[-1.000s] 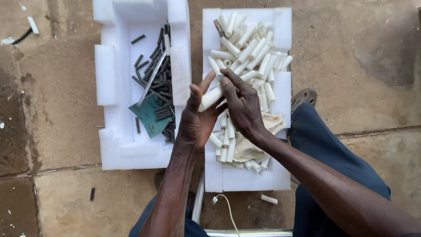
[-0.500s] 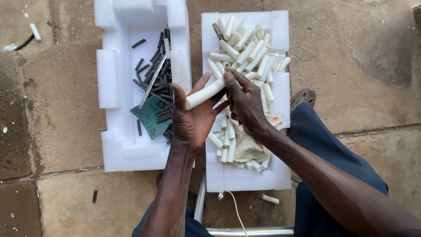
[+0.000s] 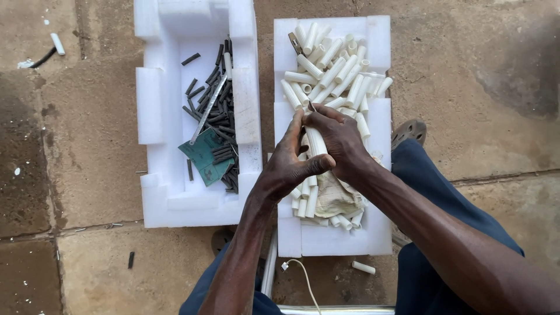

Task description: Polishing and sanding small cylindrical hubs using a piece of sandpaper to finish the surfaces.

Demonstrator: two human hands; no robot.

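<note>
Both hands meet over the right-hand white foam tray [image 3: 379, 52], and between them is one white tube piece [image 3: 318, 143]; its long axis runs near upright in the view, away from the person, tilted only a little; the left hand [image 3: 289, 166] closes on it from the left, thumb pressed across its lower end; the right hand [image 3: 341, 140] curls over it from the right, fingers [image 3: 318, 114] bunched at the upper end; neither hand is nearer; the pile of white tubes [image 3: 335, 70] lies just beyond the fingertips; the black pieces [image 3: 219, 111] sit in the left foam tray [image 3: 151, 105], well apart.
</note>
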